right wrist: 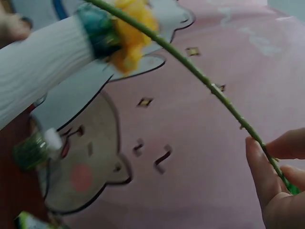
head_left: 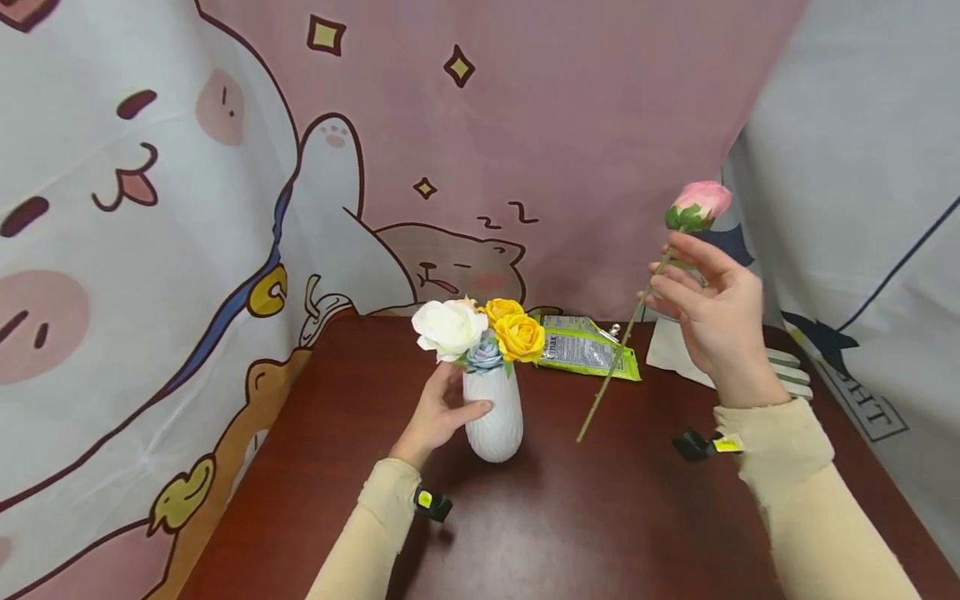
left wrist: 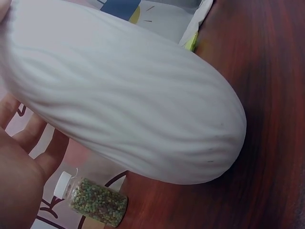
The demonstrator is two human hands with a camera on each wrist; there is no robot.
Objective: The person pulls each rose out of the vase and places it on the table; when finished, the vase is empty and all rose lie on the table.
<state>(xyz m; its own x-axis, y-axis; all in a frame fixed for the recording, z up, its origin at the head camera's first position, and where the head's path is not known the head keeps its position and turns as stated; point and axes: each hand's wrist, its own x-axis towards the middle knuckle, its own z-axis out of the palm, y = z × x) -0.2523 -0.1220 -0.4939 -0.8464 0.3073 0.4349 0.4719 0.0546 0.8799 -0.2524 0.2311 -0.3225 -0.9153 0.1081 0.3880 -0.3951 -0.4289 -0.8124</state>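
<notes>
My left hand (head_left: 433,421) grips a white ribbed vase (head_left: 495,429) near its neck, thumb across the front and fingers reaching behind. Out of the vase's mouth come a white flower (head_left: 448,327), yellow roses (head_left: 521,337) and a blue-grey flower (head_left: 484,353). To the right and higher up, my right hand (head_left: 720,321) pinches the stem of a pink rose (head_left: 705,200) just under its bloom. That green stem (right wrist: 209,85) slants down toward the vase, its lower end in the air over the table. In the left wrist view the vase's rounded base (left wrist: 209,138) fills the middle.
Behind the vase lies a green-and-grey packet (head_left: 588,348). White gloves (head_left: 678,354) lie at the back right, behind my right wrist. A clear bottle of small green beads with a white cap (left wrist: 97,202) stands on the dark wooden table (head_left: 585,517). Printed cloths hang around the table.
</notes>
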